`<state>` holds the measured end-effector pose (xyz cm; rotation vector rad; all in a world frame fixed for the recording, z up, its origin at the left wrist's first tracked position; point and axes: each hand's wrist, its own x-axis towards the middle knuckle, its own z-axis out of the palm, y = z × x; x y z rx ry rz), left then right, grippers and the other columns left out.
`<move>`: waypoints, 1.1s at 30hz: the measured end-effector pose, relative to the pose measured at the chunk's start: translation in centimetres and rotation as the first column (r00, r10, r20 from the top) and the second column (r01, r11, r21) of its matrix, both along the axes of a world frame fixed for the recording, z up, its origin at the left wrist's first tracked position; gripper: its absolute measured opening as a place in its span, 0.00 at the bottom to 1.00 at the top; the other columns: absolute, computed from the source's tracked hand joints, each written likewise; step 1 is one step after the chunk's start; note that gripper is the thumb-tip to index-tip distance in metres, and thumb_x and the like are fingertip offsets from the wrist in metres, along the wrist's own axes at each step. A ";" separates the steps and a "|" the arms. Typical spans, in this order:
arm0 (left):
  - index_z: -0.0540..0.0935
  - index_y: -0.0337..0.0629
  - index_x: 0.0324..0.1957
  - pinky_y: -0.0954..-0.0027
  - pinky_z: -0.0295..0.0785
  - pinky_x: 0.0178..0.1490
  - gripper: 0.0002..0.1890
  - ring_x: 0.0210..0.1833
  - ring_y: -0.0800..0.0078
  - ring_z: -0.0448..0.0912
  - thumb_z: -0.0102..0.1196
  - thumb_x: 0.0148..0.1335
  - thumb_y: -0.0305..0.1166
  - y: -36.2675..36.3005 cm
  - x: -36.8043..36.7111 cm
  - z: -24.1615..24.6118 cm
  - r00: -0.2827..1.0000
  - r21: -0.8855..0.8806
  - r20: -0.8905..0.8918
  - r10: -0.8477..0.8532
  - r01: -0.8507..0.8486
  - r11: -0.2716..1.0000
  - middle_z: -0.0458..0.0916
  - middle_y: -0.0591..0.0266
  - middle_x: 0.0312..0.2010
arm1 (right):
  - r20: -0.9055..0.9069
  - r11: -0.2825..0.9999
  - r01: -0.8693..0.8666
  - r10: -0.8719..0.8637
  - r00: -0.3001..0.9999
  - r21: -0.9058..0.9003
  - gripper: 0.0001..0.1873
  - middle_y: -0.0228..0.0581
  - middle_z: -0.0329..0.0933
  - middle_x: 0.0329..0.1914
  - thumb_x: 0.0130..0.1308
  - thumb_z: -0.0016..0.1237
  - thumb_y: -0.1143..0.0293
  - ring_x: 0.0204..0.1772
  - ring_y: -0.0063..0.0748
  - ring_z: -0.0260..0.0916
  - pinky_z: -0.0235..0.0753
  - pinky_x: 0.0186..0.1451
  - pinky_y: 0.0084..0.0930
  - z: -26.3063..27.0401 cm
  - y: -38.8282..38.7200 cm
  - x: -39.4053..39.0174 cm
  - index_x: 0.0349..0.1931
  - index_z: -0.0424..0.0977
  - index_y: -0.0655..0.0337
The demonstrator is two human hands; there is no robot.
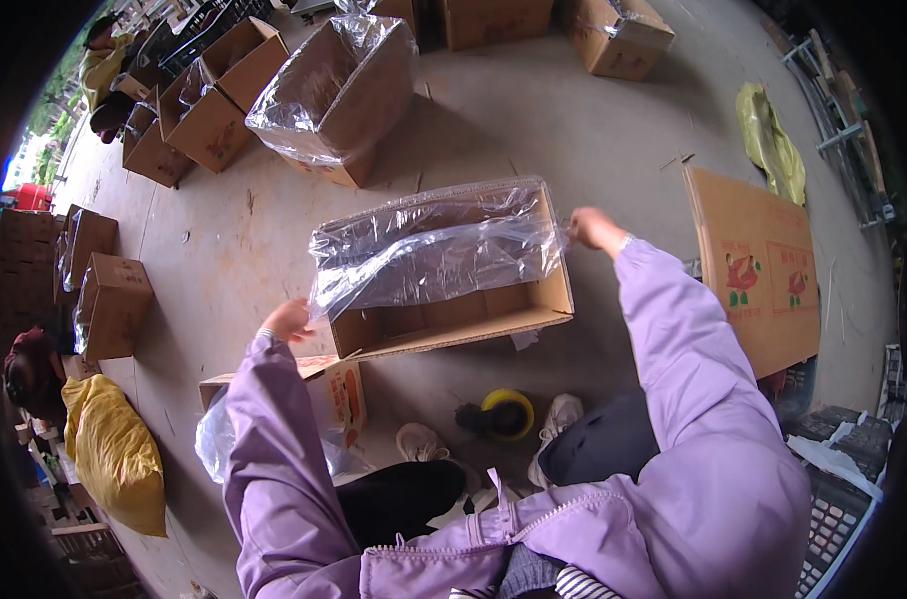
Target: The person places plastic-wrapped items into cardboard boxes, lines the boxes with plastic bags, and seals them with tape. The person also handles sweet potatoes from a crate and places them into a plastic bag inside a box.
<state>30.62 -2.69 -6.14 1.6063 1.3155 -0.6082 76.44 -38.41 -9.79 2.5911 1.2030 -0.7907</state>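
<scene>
An open cardboard box [453, 329] stands on the floor in front of me. A clear plastic liner [438, 262] is draped over its far wall and hangs across part of the opening; the bare cardboard inside shows along the near side. At the box's left end, my left hand [288, 320] grips the liner's edge, its fingers slightly blurred. My right hand [595, 227] is closed at the liner's right edge, just outside the box's right wall. Between my shoes lies a tape dispenser with a yellow roll [507, 414].
Beyond are a lined box [333, 97] and several other cartons. Flattened cardboard [756, 273] stands at right, near a yellow-green bag [771, 142] and a black plastic crate [835, 517]. A yellow sack [116, 457] lies left. Two people [105, 71] work at the left rim.
</scene>
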 end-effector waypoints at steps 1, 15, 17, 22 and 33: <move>0.72 0.38 0.45 0.62 0.73 0.36 0.18 0.33 0.63 0.77 0.55 0.53 0.34 -1.1 0.2 2.0 0.993 0.379 0.044 -0.107 0.083 0.922 0.75 0.60 0.40 | 0.065 0.903 0.066 -0.103 0.993 0.424 0.09 0.44 0.75 0.34 0.55 0.49 0.64 0.35 0.45 0.73 0.73 0.36 0.33 2.9 -0.7 -1.4 0.31 0.74 0.60; 0.75 0.46 0.28 0.64 0.65 0.44 0.04 0.34 0.60 0.74 0.48 0.48 0.25 -15.4 -2.1 11.3 0.370 0.843 0.093 -0.924 0.465 0.271 0.73 0.60 0.26 | 0.292 0.385 -0.483 0.456 0.841 0.787 0.06 0.38 0.69 0.24 0.49 0.48 0.74 0.30 0.41 0.70 0.71 0.34 0.34 11.8 -8.5 -15.7 0.30 0.71 0.59; 0.76 0.48 0.31 0.63 0.65 0.46 0.06 0.40 0.61 0.73 0.49 0.49 0.28 -17.0 -4.3 8.9 0.356 0.743 0.062 -0.932 0.607 0.282 0.74 0.60 0.31 | 0.215 0.468 -0.526 0.567 0.795 0.710 0.06 0.36 0.70 0.28 0.49 0.48 0.73 0.35 0.40 0.71 0.70 0.41 0.34 10.2 -11.6 -16.8 0.30 0.71 0.58; 0.77 0.52 0.45 0.63 0.64 0.51 0.20 0.53 0.66 0.66 0.54 0.46 0.37 -15.9 -5.4 3.0 -0.081 0.420 -0.393 -0.916 0.870 -0.258 0.75 0.58 0.41 | -0.192 0.867 -0.143 0.262 0.946 0.477 0.05 0.42 0.74 0.26 0.52 0.44 0.74 0.35 0.49 0.72 0.72 0.41 0.41 6.5 -12.2 -16.8 0.28 0.73 0.63; 0.54 0.44 0.63 0.58 0.68 0.51 0.42 0.51 0.55 0.73 0.39 0.56 0.65 -21.8 6.3 5.6 0.769 -0.625 0.194 0.609 -0.382 0.681 0.70 0.46 0.52 | -0.338 0.875 0.367 -0.257 0.905 0.318 0.18 0.63 0.73 0.37 0.48 0.47 0.68 0.44 0.55 0.72 0.70 0.48 0.39 8.0 1.6 -14.5 0.37 0.73 0.72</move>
